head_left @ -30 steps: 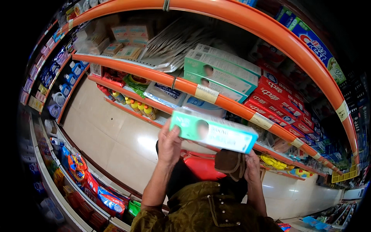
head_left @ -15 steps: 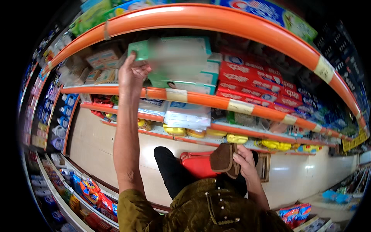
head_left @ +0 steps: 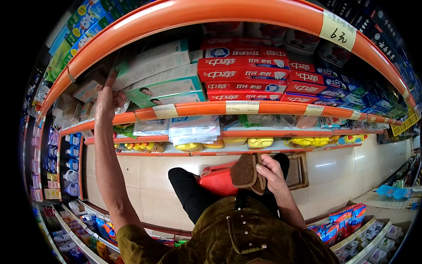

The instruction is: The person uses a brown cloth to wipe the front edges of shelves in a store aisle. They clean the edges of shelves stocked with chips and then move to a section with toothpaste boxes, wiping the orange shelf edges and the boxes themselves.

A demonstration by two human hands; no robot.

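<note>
My left hand (head_left: 108, 97) is at the left end of the top green-and-white box (head_left: 151, 65), on the middle shelf. Its fingers are curled against that end, a finger or the thumb running up along it; the grip is partly hidden. Similar boxes (head_left: 166, 88) with a printed portrait lie stacked beneath. Low over my lap, my right hand (head_left: 271, 172) pinches a folded brown cloth (head_left: 244, 171) with tan edging, thumb on top.
Red toothpaste boxes (head_left: 244, 70) fill the shelf to the right. An orange shelf rail (head_left: 198, 15) arches above, another rail (head_left: 281, 107) runs below. Beneath my lap is a red seat-like object (head_left: 215, 179), beside a wooden-framed stool (head_left: 299, 169). Detergent bags (head_left: 347, 220) stand behind on the right.
My left hand has moved left and down; the box, earlier blurred and in front of the stack, now lies on top, farther left. The right hand still holds the brown cloth. The view has shifted.
</note>
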